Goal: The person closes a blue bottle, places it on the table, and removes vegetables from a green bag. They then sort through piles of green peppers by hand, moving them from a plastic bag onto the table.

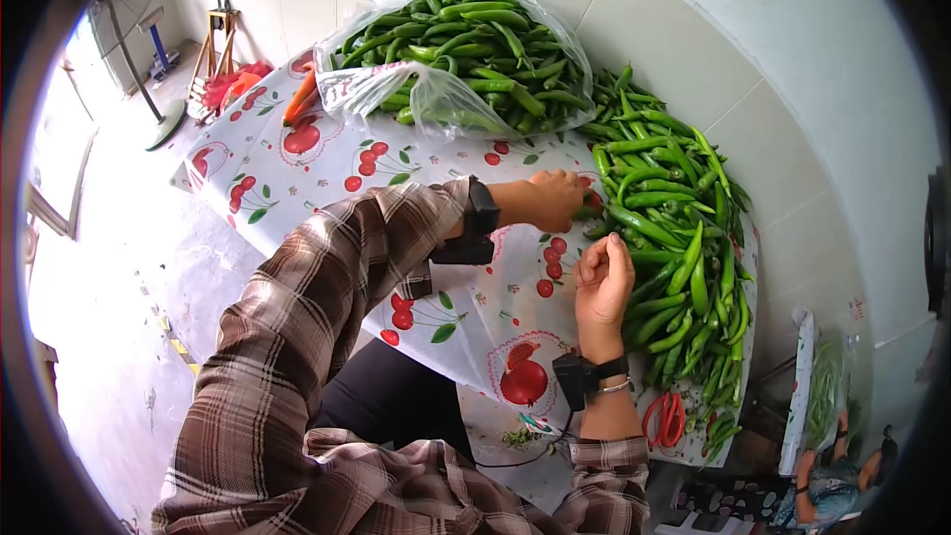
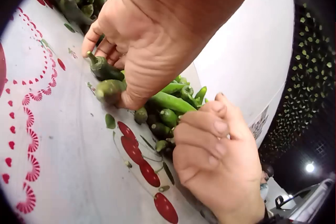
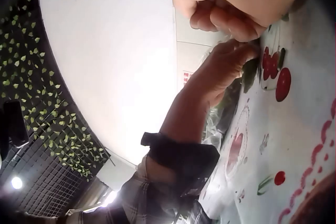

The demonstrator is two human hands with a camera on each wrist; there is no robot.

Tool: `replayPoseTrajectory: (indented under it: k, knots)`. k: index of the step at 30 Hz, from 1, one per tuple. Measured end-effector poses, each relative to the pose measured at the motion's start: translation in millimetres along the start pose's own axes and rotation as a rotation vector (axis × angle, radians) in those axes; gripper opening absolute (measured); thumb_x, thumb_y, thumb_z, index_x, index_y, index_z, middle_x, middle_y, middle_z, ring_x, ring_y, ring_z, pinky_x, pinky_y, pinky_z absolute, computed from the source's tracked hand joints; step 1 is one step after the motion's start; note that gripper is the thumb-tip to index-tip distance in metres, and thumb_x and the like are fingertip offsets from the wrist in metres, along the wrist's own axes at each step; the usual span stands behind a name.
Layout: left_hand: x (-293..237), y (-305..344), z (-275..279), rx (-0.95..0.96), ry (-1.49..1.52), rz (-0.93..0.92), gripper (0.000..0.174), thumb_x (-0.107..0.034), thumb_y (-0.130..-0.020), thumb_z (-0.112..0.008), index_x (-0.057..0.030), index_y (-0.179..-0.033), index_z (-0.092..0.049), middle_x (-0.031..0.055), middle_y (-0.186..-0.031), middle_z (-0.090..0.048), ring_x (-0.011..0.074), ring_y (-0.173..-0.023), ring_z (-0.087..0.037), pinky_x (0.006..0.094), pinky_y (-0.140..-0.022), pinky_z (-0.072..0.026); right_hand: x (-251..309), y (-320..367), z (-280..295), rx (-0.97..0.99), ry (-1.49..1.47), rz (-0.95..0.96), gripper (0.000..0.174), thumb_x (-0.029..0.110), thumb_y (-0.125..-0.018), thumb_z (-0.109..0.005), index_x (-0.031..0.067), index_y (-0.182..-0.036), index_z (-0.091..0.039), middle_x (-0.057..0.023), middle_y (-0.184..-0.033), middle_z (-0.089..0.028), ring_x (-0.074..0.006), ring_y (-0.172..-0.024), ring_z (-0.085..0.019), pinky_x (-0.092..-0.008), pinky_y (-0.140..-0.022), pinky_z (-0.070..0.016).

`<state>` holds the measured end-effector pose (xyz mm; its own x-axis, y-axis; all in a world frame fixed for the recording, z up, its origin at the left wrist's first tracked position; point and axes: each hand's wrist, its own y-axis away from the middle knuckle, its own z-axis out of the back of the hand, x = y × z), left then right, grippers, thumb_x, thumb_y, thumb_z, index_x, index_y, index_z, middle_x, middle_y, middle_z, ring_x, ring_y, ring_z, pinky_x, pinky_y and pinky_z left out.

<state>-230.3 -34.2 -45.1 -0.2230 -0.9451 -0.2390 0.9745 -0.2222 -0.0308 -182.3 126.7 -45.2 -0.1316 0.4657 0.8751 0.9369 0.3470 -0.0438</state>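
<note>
Pinching green peppers (image 2: 109,92) in my left grip (image 1: 548,200) at the pile (image 1: 666,228)'s ten-o'clock edge, I needed gentle pressure, my loosely curled right grip (image 1: 603,287) empty.

Peppers (image 1: 644,225) glossy, smooth; bag (image 1: 451,111) plastic; sleeve (image 1: 297,302) cloth.
</note>
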Motion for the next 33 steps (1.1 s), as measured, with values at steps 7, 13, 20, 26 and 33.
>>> replayPoseTrajectory:
  k: [7, 13, 20, 26, 33]
  knots:
    - [22.6, 45.8, 36.4, -0.234, 0.013, -0.041, 0.036, -0.009, -0.076, -0.055, -0.0037, -0.111, -0.050, 0.0159, -0.106, -0.054, 0.0313, -0.099, -0.054, 0.0399, -0.085, -0.0443, -2.0, 1.8, 2.1, 0.057, 0.000, -0.029, 0.026, 0.025, -0.089, -0.049, 0.0092, -0.069, -0.046, 0.0007, -0.057, -0.041, -0.0085, -0.048, -0.035, -0.0228, -0.045, -0.0289]
    - [99.8, 92.0, 134.9, -0.696, -0.094, 0.095, 0.035, -0.008, -0.075, -0.053, -0.0068, -0.109, -0.052, 0.0138, -0.103, -0.055, 0.0308, -0.098, -0.054, 0.0391, -0.086, -0.0438, -2.4, 1.0, -0.6, 0.108, -0.006, -0.048, 0.023, 0.021, -0.089, -0.050, 0.0077, -0.070, -0.048, -0.0003, -0.056, -0.044, -0.0085, -0.047, -0.039, -0.0234, -0.045, -0.0331]
    - [154.0, 128.4, 126.0, -0.105, 0.017, 0.248, 0.040, -0.008, -0.069, -0.057, -0.0024, -0.108, -0.054, 0.0180, -0.092, -0.060, 0.0325, -0.086, -0.058, 0.0397, -0.077, -0.0442, -2.6, 0.1, 1.6, 0.140, -0.002, -0.102, 0.021, 0.019, -0.088, -0.051, 0.0073, -0.071, -0.050, -0.0003, -0.057, -0.046, -0.0084, -0.047, -0.041, -0.0230, -0.045, -0.0327]
    - [123.9, 136.6, 82.8, -0.213, 0.071, 0.057, 0.053, -0.005, -0.069, -0.058, -0.0062, -0.121, -0.048, 0.0168, -0.113, -0.054, 0.0323, -0.105, -0.051, 0.0387, -0.087, -0.0414, -6.2, -1.5, 5.0, 0.181, 0.036, -0.131, 0.021, 0.023, -0.088, -0.051, 0.0074, -0.074, -0.049, -0.0002, -0.060, -0.046, -0.0084, -0.049, -0.040, -0.0225, -0.046, -0.0312]
    - [115.7, 114.6, 78.8, -0.193, -0.026, 0.228, 0.048, -0.009, -0.075, -0.056, -0.0072, -0.122, -0.047, 0.0149, -0.108, -0.053, 0.0324, -0.102, -0.052, 0.0402, -0.086, -0.0415, -5.2, -1.4, 4.1, 0.186, 0.024, -0.157, 0.018, 0.019, -0.086, -0.055, 0.0063, -0.074, -0.050, -0.0011, -0.062, -0.050, -0.0079, -0.048, -0.043, -0.0215, -0.043, -0.0325]
